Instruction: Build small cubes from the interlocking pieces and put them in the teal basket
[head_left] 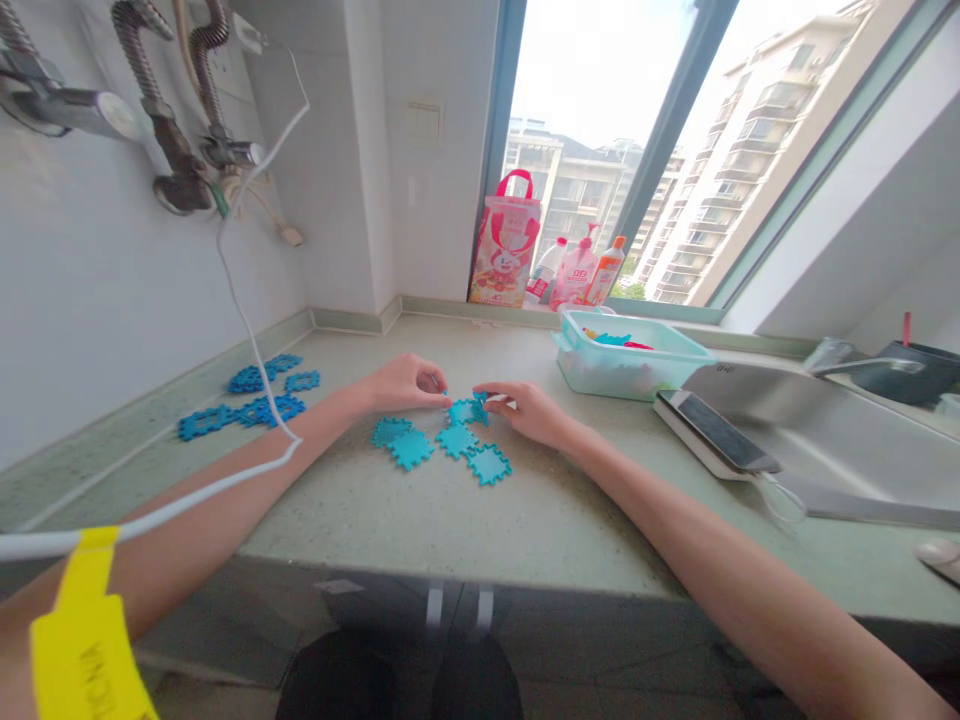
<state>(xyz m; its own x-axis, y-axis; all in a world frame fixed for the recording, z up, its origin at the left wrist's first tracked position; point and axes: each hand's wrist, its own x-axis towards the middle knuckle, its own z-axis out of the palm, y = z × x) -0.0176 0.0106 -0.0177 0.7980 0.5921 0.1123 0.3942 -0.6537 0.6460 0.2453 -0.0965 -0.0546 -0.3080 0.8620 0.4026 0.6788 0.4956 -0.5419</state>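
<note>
Turquoise notched tiles (411, 450) lie on the speckled counter (337, 520) just in front of our fingers. Our right hand (525, 410) pinches an upright tile (480, 405) between thumb and fingertips; our left hand (409, 383) has its fingertips close together beside it, their grip unclear.

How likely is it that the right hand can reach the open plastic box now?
Probably yes: the box stands near the right hand, on the same counter, and nothing visible lies between them.

Head camera: faces forward and down.
Looks from close above the counter (337, 515), across to the window (592, 60), upper right.
</note>
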